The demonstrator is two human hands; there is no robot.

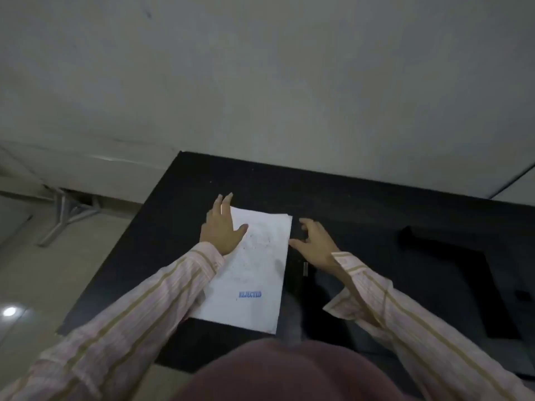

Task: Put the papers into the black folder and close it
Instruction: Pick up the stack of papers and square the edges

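Observation:
A stack of white papers (pixel 254 273) with a blue "REJECTED" stamp lies on the black table (pixel 179 192) in front of me. My left hand (pixel 221 227) rests flat on the stack's upper left corner, fingers extended. My right hand (pixel 314 244) hovers just right of the stack with fingers spread and curled, its thumb at the paper's right edge. A small metal piece (pixel 305 269) shows on the dark surface beside the papers. A flat black shape (pixel 451 273) to the right may be the black folder; it blends into the table, so I cannot tell its outline.
The table's left edge (pixel 115 256) drops to a light tiled floor with a white metal stand (pixel 65 218). A pale wall rises behind the table. A small dark square (pixel 523 295) sits at the far right. My clothing fills the bottom of the view.

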